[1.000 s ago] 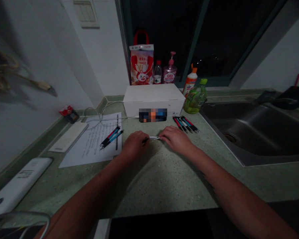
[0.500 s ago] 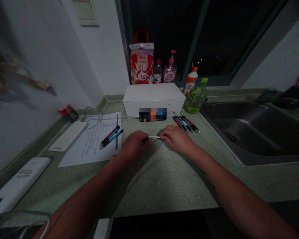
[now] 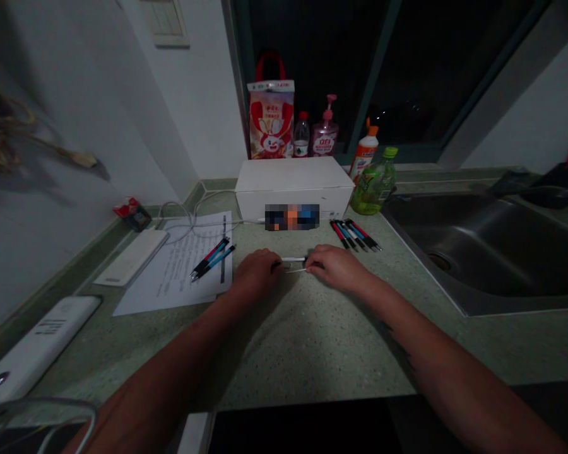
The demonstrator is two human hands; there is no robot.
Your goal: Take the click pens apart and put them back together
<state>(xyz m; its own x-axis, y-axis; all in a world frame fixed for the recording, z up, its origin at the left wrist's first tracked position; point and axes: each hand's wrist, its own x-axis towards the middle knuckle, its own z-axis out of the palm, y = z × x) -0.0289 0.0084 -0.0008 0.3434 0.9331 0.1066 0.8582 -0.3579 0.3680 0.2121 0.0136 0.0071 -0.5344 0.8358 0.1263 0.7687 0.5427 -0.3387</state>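
My left hand (image 3: 256, 272) and my right hand (image 3: 337, 267) rest on the green speckled counter (image 3: 303, 340), fingers curled, facing each other. Between them lie thin white pen parts (image 3: 293, 260), a tube and a slimmer rod, each end pinched by a hand. The left fingers also grip a dark piece. Two pens (image 3: 211, 258) with blue and red barrels lie on a printed sheet (image 3: 177, 268) to the left. Several more pens (image 3: 355, 234) lie in a row to the right, behind my right hand.
A white box (image 3: 293, 186) stands behind the hands, with a cable (image 3: 184, 221) running left. Bottles (image 3: 373, 183) and a red bag (image 3: 271, 120) stand by the dark window. A steel sink (image 3: 492, 246) is at right. White devices (image 3: 33, 350) lie at left.
The hands have barely moved. The white parts between them now show as two separate thin pieces, slightly more spread.
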